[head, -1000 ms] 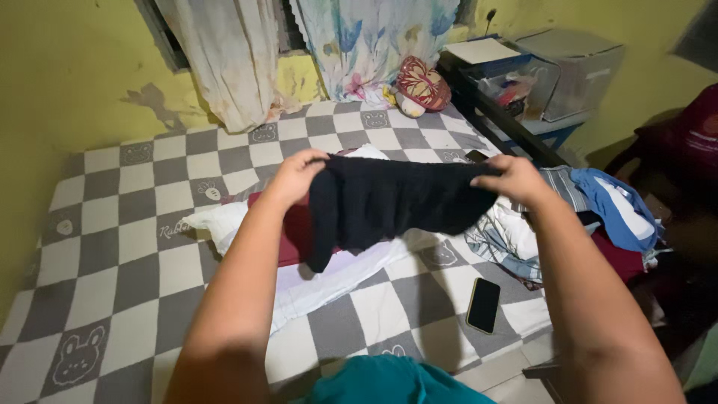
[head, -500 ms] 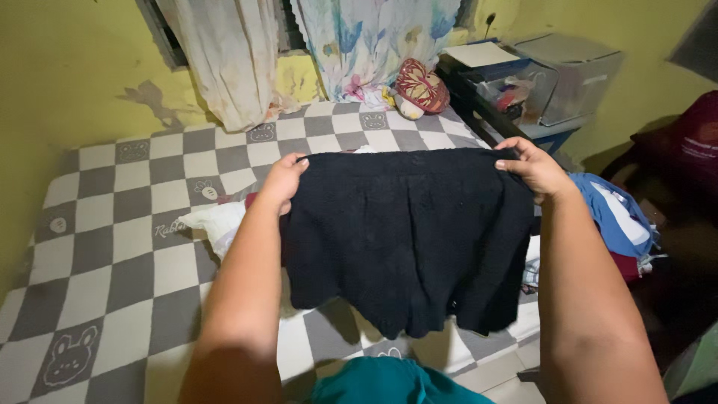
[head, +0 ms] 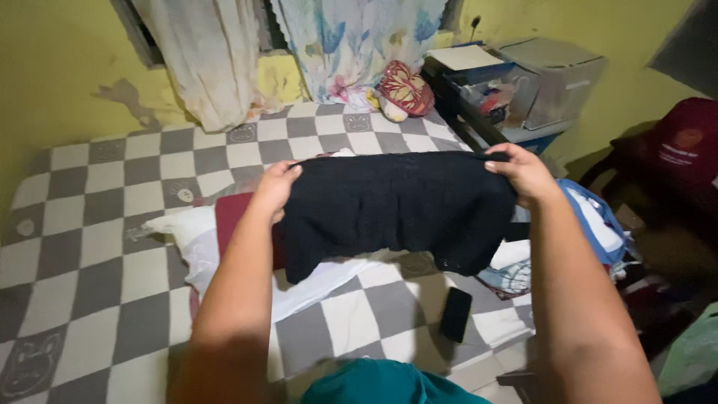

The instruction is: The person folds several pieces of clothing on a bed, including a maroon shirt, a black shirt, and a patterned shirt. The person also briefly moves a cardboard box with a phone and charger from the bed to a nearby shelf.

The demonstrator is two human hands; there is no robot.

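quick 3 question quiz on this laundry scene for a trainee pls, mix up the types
1. True or false: both hands grip the black garment by its top edge.
2. What lies on the checkered bedsheet just below the garment's lower right corner? A) phone B) cup C) book
3. Which hand is nearer the pile of clothes?

Key
1. True: left hand and right hand each pinch a top corner.
2. A, a dark phone.
3. The right hand.

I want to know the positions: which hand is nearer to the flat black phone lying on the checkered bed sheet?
Right. The right hand grips the black knitted garment up and right of the flat black phone; the left hand grips it farther up-left.
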